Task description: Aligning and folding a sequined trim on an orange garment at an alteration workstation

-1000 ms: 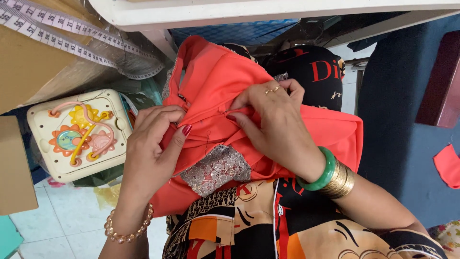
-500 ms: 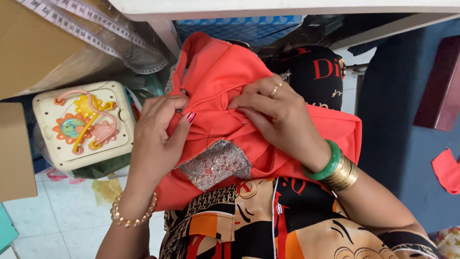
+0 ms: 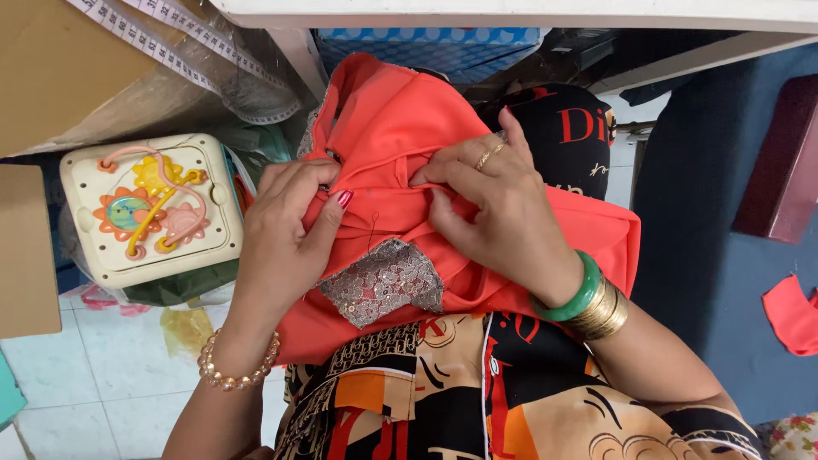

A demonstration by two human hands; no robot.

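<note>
An orange garment [image 3: 400, 136] lies bunched on the person's lap in the middle of the view, its long axis running from near to far, with the narrower end pointing away toward the white worktop edge [image 3: 528, 10]. A silvery sequined patch [image 3: 383, 279] sits on its near part. Both hands press into a fold across its middle, seemingly to keep the cloth gathered and steady. The left hand [image 3: 285, 234] has its fingers pinched together on the fold, thumb with a red nail on top; a bead bracelet [image 3: 234, 370] circles that wrist. The right hand [image 3: 498, 209], just to the right, has its fingers curled and clamped on the same fold, with a ring, a green bangle [image 3: 575, 294] and gold bangles. To the left sits a cream plastic toy [image 3: 149, 209], with a measuring tape [image 3: 170, 38] beyond it.
</note>
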